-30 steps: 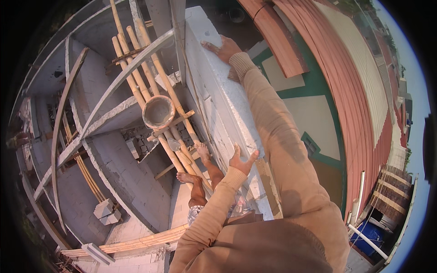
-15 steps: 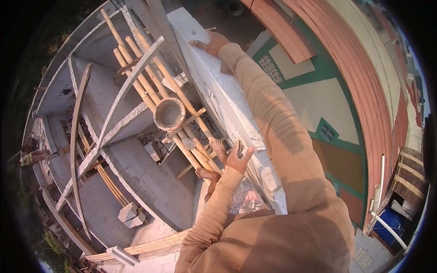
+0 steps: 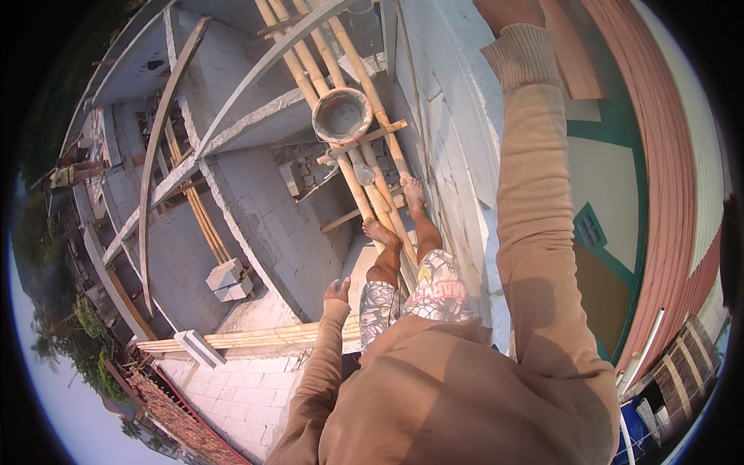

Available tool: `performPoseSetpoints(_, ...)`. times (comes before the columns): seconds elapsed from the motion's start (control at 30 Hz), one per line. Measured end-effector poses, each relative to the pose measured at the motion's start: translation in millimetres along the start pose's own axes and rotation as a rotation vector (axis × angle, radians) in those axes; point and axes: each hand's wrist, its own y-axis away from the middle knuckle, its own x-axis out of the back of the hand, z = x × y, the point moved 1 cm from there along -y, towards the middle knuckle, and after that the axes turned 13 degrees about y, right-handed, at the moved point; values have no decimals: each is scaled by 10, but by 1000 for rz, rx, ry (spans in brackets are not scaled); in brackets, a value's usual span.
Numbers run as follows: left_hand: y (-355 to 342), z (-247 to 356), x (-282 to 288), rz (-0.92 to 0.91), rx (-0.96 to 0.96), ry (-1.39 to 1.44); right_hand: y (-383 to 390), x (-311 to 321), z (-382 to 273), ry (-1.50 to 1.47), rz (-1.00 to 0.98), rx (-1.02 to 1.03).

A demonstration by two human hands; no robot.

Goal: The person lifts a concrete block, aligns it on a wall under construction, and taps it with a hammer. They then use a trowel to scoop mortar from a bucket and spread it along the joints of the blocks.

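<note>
My right hand [image 3: 511, 12] reaches far forward, to the top of the light block wall [image 3: 457, 93]. The upper picture edge cuts it off, so its fingers are hidden. Down by my left side, my left hand [image 3: 338, 291] hangs in the air with the thumb raised; it appears to hold nothing. A round tub [image 3: 316, 124] with wet grey mortar rests on bamboo poles [image 3: 372, 93] between my feet and the far end. Beside the poles, just below the tub, lies a grey flat blade [image 3: 363, 173], seemingly a trowel.
My bare feet [image 3: 380, 231] stand on the bamboo scaffold. Left and below are block-walled rooms and a curved wooden beam [image 3: 165, 132]. Several loose blocks [image 3: 229, 280] sit lower down. Beyond the wall, to the right, are a green-trimmed house [image 3: 597, 194] and reddish roofing [image 3: 659, 194].
My view has swung, so the scaffold and tub sit further right. My left hand has come away from the wall toward my left side. My right hand has gone to the picture's top edge.
</note>
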Motion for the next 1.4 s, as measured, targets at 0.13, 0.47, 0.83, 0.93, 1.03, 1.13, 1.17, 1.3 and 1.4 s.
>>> performPoseSetpoints(0.13,-382,-1386,-171,-25,185,94,1131,-380,-427,-387,377,232)
performPoseSetpoints(0.47,202,-880,-688,-64,212,347,4718,-3167,889,132,-1145,205)
performPoseSetpoints(0.83,114,-1896,-1009,9,319,615,5310,-2891,1705,867,-1707,1275)
performPoseSetpoints(0.93,121,-1865,-1044,5,296,651,5310,-2826,1599,868,-1807,1499)
performPoseSetpoints(1.03,62,-1749,-981,-22,324,754,5338,-2799,1626,897,-1898,1554)
performPoseSetpoints(1.13,65,-1529,-874,-23,322,940,5403,-2720,1575,817,-1766,1519)
performPoseSetpoints(1.17,58,-1583,-891,-12,332,959,5430,-2729,1482,883,-1792,1541)
performPoseSetpoints(1.3,59,-1688,-884,22,380,949,5386,-2562,1135,1027,-1877,1706)
performPoseSetpoints(1.4,71,-1929,-876,-5,351,917,5440,-2490,1443,941,-1704,1722)
